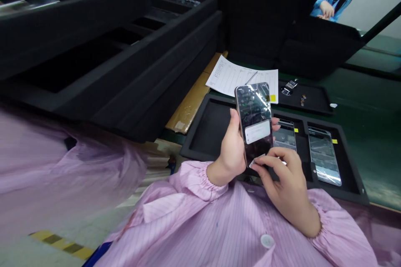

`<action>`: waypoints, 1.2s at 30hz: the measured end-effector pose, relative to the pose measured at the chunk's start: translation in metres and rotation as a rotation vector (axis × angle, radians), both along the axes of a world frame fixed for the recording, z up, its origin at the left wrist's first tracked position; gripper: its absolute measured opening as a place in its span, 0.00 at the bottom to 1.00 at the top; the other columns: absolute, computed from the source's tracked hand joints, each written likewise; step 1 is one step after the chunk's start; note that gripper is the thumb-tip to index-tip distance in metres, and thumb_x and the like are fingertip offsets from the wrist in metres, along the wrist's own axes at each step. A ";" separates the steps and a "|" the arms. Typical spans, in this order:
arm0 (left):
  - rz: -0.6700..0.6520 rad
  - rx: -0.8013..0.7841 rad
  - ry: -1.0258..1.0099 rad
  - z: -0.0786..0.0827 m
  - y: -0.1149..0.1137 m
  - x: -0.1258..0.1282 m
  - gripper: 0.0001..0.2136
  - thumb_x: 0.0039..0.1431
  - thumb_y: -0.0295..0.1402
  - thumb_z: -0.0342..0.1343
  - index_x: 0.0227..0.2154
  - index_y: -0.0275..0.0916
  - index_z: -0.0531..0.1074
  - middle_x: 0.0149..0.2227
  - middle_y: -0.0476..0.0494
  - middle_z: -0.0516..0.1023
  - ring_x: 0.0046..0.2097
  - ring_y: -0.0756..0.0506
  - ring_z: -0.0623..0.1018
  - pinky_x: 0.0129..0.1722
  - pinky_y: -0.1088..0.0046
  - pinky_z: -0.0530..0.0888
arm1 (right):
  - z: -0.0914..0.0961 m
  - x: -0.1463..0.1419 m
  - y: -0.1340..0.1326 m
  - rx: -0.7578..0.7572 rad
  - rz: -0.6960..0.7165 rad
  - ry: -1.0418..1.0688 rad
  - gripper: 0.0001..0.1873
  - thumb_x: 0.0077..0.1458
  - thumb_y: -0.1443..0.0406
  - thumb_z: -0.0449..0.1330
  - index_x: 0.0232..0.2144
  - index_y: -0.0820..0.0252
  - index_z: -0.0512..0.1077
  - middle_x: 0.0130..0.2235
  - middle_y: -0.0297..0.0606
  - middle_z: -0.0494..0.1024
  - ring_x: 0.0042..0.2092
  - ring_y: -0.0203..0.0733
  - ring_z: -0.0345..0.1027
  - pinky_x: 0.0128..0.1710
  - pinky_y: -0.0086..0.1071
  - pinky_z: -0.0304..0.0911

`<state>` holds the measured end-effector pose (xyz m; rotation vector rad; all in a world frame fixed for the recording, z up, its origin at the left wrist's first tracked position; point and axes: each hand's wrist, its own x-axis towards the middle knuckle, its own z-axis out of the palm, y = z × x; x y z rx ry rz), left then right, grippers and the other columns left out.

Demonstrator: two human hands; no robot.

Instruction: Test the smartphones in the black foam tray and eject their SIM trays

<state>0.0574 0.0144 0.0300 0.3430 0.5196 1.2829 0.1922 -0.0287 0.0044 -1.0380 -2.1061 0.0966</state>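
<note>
My left hand (230,150) grips a smartphone (254,121) upright by its left edge; the lit screen shows a white pop-up box and carries a shiny film with a yellow tab. My right hand (286,183) is at the phone's bottom edge, thumb and forefinger pinched on a small pale tab of the film. Just behind, a black foam tray (200,137) holds two more film-covered phones (324,160) in its right slots; the left slot lies bare.
A printed sheet (232,77) with a pen lies beyond the tray. A flat black tray (313,98) carries small metal parts. Stacked black foam trays (125,62) fill the left. A cardboard strip (191,104) runs beside them. A co-worker's blue sleeve (328,6) shows far right.
</note>
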 end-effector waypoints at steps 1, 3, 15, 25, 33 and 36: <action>-0.007 -0.008 -0.001 0.000 0.000 0.000 0.37 0.68 0.57 0.30 0.42 0.33 0.79 0.46 0.33 0.81 0.52 0.36 0.79 0.50 0.61 0.75 | 0.000 0.000 0.000 -0.014 0.004 -0.001 0.03 0.63 0.69 0.60 0.38 0.56 0.72 0.38 0.38 0.69 0.41 0.43 0.65 0.40 0.39 0.62; -0.019 -0.019 0.003 -0.001 0.000 0.001 0.37 0.68 0.57 0.31 0.40 0.33 0.79 0.45 0.33 0.82 0.52 0.37 0.79 0.52 0.62 0.74 | 0.000 0.001 0.000 -0.052 0.013 0.003 0.03 0.63 0.69 0.60 0.37 0.56 0.72 0.39 0.38 0.68 0.41 0.43 0.65 0.40 0.39 0.62; -0.131 0.000 0.026 -0.008 -0.001 0.001 0.37 0.69 0.56 0.32 0.41 0.32 0.80 0.41 0.35 0.83 0.44 0.40 0.81 0.50 0.63 0.74 | 0.012 0.004 0.003 -0.101 0.064 -0.122 0.06 0.65 0.69 0.57 0.35 0.57 0.71 0.36 0.37 0.67 0.40 0.44 0.63 0.39 0.39 0.57; -0.145 -0.034 0.015 -0.003 0.005 -0.004 0.40 0.68 0.56 0.26 0.40 0.30 0.79 0.43 0.32 0.82 0.43 0.40 0.81 0.46 0.62 0.75 | 0.006 0.001 0.007 0.117 0.128 -0.161 0.04 0.61 0.72 0.57 0.33 0.61 0.67 0.35 0.38 0.68 0.38 0.42 0.62 0.38 0.37 0.55; -0.157 -0.054 -0.054 -0.005 0.009 -0.005 0.44 0.66 0.57 0.22 0.39 0.28 0.79 0.40 0.31 0.81 0.41 0.39 0.80 0.43 0.62 0.75 | 0.006 0.002 0.000 0.153 0.146 -0.073 0.03 0.64 0.69 0.60 0.36 0.61 0.68 0.37 0.38 0.70 0.39 0.41 0.65 0.41 0.37 0.58; -0.144 -0.052 -0.067 -0.004 0.009 -0.006 0.43 0.66 0.58 0.22 0.40 0.30 0.78 0.40 0.32 0.81 0.40 0.39 0.80 0.41 0.62 0.76 | 0.005 0.003 0.001 0.166 0.107 -0.060 0.04 0.64 0.68 0.61 0.41 0.61 0.70 0.36 0.38 0.70 0.39 0.41 0.65 0.40 0.37 0.58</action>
